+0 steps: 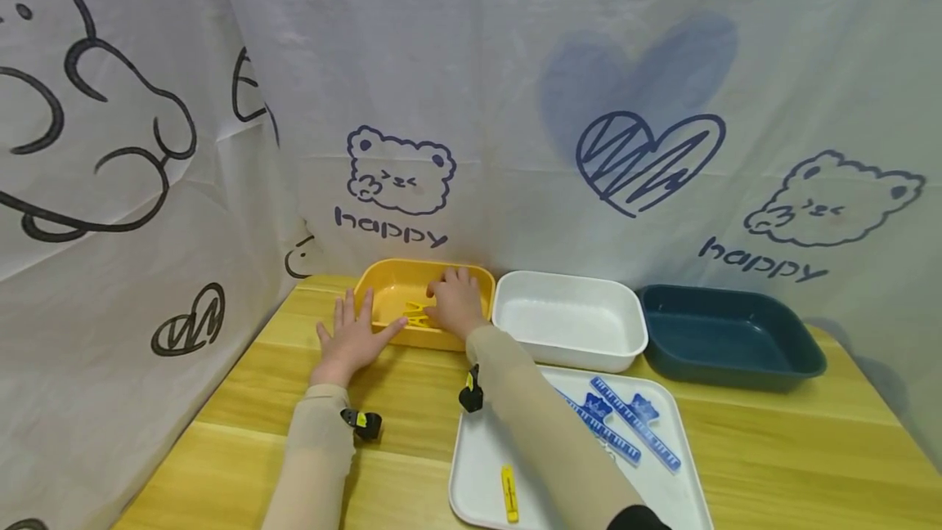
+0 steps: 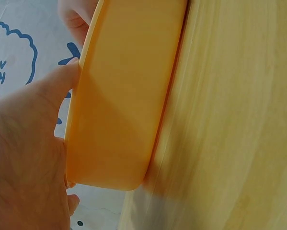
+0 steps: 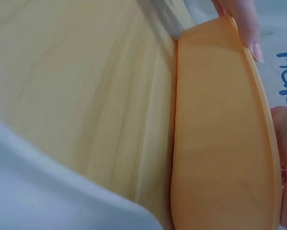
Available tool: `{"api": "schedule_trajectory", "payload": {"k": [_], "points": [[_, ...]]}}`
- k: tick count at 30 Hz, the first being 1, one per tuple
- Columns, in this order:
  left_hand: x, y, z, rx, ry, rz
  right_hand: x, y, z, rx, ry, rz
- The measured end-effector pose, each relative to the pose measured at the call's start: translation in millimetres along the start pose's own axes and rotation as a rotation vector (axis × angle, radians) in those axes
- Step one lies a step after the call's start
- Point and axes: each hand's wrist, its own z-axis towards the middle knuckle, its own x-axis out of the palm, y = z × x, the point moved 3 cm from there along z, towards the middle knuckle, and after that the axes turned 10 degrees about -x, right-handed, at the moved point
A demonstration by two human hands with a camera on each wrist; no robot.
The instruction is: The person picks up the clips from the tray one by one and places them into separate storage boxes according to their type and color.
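Note:
A yellow bin (image 1: 423,340) stands at the back left of the table. My left hand (image 1: 355,343) lies over its front left corner, fingers spread and fairly straight, with the thumb (image 2: 62,79) at the rim. My right hand (image 1: 458,305) reaches over the front rim into the right part of the bin, fingers bent downward. Beside those fingers, yellow clothespins (image 1: 416,314) lie on the bin's floor. Whether the right fingertips pinch one is hidden, since the bin's wall blocks both wrist views. Another yellow clothespin (image 1: 509,494) lies on the white tray (image 1: 471,464), under the right forearm's left side.
Right of the yellow bin stand a white bin (image 1: 570,342) and a dark teal bin (image 1: 736,370). Blue rulers (image 1: 636,424) with bear-shaped tops lie on the white tray, partly behind the right arm. A printed white cloth (image 1: 515,105) hangs behind the table.

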Motion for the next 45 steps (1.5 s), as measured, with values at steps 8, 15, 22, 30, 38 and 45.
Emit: {"api": "schedule_trajectory", "payload": {"k": [8,15,22,30,38,45], "points": [[0.4,0.7,0.4,0.004,-0.009,0.007,-10,4,-11.0,-0.031,-0.026,-0.02],[-0.1,0.1,-0.8,0.009,-0.006,-0.002,-23,5,-19.2,-0.048,-0.038,0.011],[1.5,0.2,-1.2,0.01,0.0,0.002,-33,7,-30.8,-0.081,-0.042,0.005],[0.2,-0.5,-0.4,0.009,0.0,0.012,-52,7,-48.0,-0.135,-0.071,-0.013],[0.2,-0.8,0.5,0.014,0.011,0.001,-65,4,-64.1,-0.131,-0.076,-0.01],[1.1,0.0,-1.6,0.014,0.008,-0.012,-70,4,-78.7,-0.112,-0.057,0.049]]}}
